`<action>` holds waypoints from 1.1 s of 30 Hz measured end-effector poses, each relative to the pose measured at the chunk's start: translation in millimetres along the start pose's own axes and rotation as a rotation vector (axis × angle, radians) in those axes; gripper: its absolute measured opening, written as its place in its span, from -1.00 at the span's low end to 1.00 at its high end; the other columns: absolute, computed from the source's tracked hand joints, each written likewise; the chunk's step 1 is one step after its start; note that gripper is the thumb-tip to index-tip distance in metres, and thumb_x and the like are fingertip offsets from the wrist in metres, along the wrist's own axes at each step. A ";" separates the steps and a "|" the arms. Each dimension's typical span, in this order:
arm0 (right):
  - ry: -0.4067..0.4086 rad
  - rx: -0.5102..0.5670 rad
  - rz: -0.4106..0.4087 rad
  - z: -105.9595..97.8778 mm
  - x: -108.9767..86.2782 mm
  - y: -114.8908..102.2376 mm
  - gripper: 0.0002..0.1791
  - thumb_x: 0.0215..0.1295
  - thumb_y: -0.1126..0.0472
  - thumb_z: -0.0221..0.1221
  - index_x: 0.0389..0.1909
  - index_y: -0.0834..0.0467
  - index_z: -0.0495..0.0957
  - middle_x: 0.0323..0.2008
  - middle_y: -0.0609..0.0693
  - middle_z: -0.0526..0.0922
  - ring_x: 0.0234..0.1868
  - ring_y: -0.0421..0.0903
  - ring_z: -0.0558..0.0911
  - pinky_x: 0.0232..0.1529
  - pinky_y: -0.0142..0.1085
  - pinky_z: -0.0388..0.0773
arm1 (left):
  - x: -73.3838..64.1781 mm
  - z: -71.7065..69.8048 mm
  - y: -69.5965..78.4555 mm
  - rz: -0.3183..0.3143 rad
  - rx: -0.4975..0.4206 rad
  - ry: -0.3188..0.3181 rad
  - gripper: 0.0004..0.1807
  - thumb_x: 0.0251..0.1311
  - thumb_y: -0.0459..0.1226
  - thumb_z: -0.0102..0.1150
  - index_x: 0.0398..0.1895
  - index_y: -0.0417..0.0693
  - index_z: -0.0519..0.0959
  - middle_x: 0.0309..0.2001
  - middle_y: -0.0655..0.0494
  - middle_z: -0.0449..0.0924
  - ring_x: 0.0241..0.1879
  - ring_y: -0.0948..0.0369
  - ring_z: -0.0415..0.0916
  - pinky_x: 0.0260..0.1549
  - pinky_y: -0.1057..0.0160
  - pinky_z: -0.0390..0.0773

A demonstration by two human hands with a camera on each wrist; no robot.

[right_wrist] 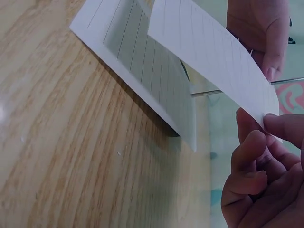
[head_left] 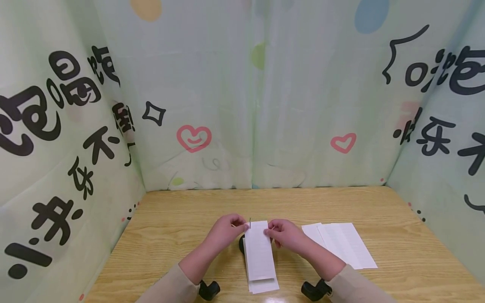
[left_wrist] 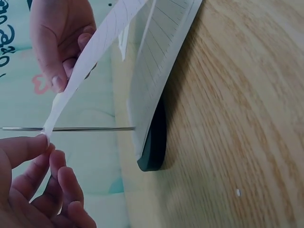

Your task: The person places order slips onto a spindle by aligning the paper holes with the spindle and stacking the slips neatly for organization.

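A narrow white ruled paper slip (head_left: 260, 254) is held up by its far end between my two hands. My left hand (head_left: 227, 229) pinches its far left corner between thumb and fingers. The right hand (head_left: 286, 233) pinches the right edge with thumb and forefinger. A thin upright metal spike (left_wrist: 95, 128) shows both above and below the slip, close to the left fingertips. Its round black base (left_wrist: 154, 149) sits on the table. Lower on the spike lie other ruled slips (right_wrist: 137, 71), tilted over the base, with the held slip raised above them.
To the right on the wooden table (head_left: 170, 210), several more white slips (head_left: 345, 244) lie fanned and overlapping. Tiny white specks (left_wrist: 238, 192) dot the wood. A printed curtain (head_left: 227, 105) hangs behind and at both sides. Black wrist mounts (head_left: 316, 290) are by both sleeves.
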State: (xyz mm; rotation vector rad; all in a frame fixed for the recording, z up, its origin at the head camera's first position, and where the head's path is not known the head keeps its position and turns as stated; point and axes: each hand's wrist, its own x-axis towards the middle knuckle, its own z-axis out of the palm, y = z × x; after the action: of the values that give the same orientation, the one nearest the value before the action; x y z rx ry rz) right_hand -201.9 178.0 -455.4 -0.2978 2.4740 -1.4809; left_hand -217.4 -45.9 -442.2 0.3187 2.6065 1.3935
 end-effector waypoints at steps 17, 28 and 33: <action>-0.044 -0.144 0.010 6.8 3.7 12.7 -0.78 0.42 0.17 0.17 -0.44 0.16 0.54 -0.61 -0.01 0.57 -0.67 -0.19 0.38 -0.61 -0.35 0.28 | 3.8 9.9 -17.9 -0.019 0.086 -0.037 -0.86 0.25 -0.20 0.31 -0.32 -0.03 0.57 -0.40 0.13 0.51 -0.47 0.18 0.40 -0.50 0.22 0.42; -0.069 -0.228 0.020 9.4 4.6 18.1 -0.71 0.40 0.15 0.19 -0.53 0.16 0.52 -0.65 -0.06 0.59 -0.67 -0.22 0.35 -0.59 -0.35 0.26 | 5.8 15.6 -24.3 -0.036 0.115 -0.077 -0.85 0.25 -0.23 0.31 -0.41 -0.03 0.54 -0.49 0.13 0.46 -0.53 0.19 0.36 -0.54 0.24 0.37; -0.060 -0.272 0.025 11.2 3.3 17.6 -0.73 0.35 0.16 0.24 -0.54 0.16 0.53 -0.66 -0.06 0.57 -0.60 -0.19 0.42 -0.49 -0.31 0.32 | 7.6 18.3 -27.8 -0.045 0.160 -0.085 -0.83 0.25 -0.22 0.31 -0.44 -0.01 0.53 -0.52 0.14 0.44 -0.53 0.20 0.36 -0.55 0.25 0.36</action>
State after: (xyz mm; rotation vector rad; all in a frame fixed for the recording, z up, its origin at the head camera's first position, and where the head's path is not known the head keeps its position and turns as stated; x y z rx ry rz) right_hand -202.5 175.9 -476.3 -0.3536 2.6191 -1.1068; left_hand -223.2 -44.3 -475.9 0.3308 2.6428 1.1350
